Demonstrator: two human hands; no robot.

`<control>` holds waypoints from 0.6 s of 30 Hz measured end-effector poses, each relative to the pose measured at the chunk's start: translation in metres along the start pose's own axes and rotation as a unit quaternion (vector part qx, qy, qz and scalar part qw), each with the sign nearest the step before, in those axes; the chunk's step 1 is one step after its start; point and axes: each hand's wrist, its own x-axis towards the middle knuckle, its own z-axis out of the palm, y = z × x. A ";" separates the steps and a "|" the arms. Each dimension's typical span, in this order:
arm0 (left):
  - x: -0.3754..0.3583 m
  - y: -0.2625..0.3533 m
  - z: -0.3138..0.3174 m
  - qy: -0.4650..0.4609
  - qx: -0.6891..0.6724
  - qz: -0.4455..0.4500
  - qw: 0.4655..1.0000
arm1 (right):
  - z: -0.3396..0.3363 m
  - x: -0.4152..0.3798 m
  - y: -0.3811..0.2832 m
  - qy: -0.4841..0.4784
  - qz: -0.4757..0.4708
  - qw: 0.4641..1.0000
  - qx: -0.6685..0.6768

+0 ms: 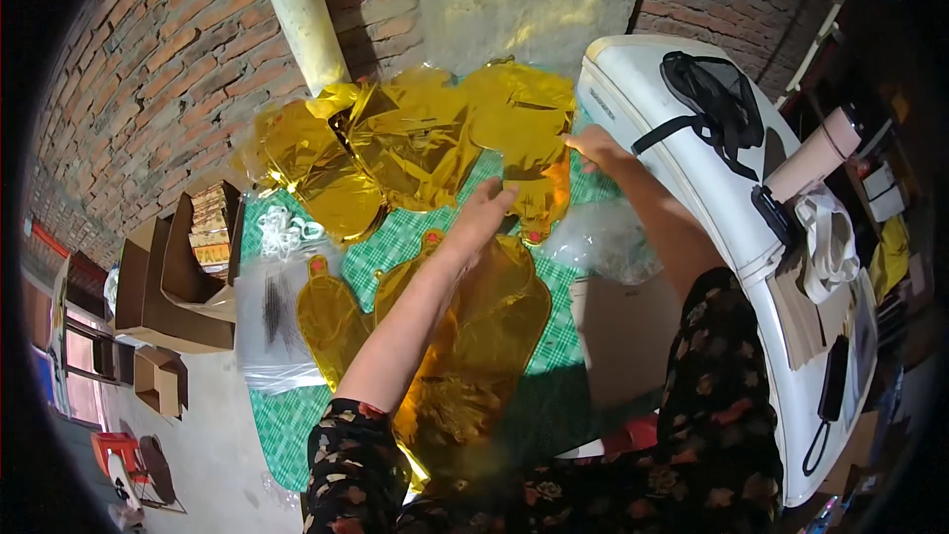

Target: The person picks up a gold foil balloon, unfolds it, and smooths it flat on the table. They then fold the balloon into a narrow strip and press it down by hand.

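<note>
Green checked cloth (287,435) bearing gold foil shapes (415,138), tangled white strips (287,232), plastic sheets (272,326), crumpled plastic (605,240)

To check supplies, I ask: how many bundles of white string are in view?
1: the white string bundle, toward the left of the green cloth, beside the gold foil. Foil may hide others.

Foil pieces (420,143) on cloth (282,425), box (143,287) left, bag (720,99) atop appliance (710,196) right, wall (188,69) behind
</note>
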 end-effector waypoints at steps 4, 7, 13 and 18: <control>0.023 -0.010 0.006 -0.029 0.025 0.045 0.998 | 0.009 0.018 0.017 -0.018 0.041 0.979 0.197; 0.036 -0.026 0.008 -0.003 0.047 0.046 0.998 | 0.014 0.027 0.019 -0.044 0.073 0.978 0.191; 0.045 -0.035 0.004 -0.028 -0.015 0.076 0.997 | 0.025 0.055 0.017 -0.133 0.097 0.931 0.326; 0.019 -0.018 0.020 0.186 0.351 0.259 0.881 | 0.031 0.037 -0.014 -0.174 0.029 0.881 0.440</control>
